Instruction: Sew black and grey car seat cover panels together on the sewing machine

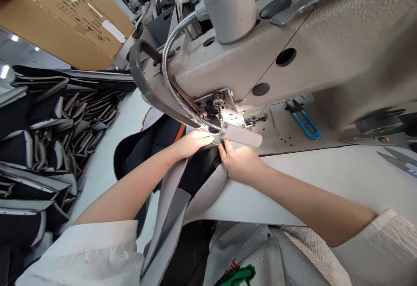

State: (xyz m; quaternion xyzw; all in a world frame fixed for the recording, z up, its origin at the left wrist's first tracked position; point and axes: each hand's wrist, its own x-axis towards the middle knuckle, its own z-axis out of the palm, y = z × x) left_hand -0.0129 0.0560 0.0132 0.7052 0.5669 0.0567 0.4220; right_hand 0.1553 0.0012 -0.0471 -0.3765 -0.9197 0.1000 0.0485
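On the near side of the grey metal sewing machine [208, 67], we have a black-and-grey padded fabric piece [202, 169] over the white desk [312, 166]. Our left hand [190, 146] and right hand [243, 163] touch it beside the machine's head, fingers [223, 151] bent together; we cannot tell whether they grip. On the machine's bed we see blue-handled metal snips [306, 123]; left of the machine, stacked black-and-grey padded pieces [42, 147]; beyond it, leftward, a brown cardboard box [61, 25].

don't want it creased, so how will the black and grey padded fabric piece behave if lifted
The fabric piece would probably flop, since its long grey flaps drape past the edge of the white tabletop. Its thick rims suggest some springiness.
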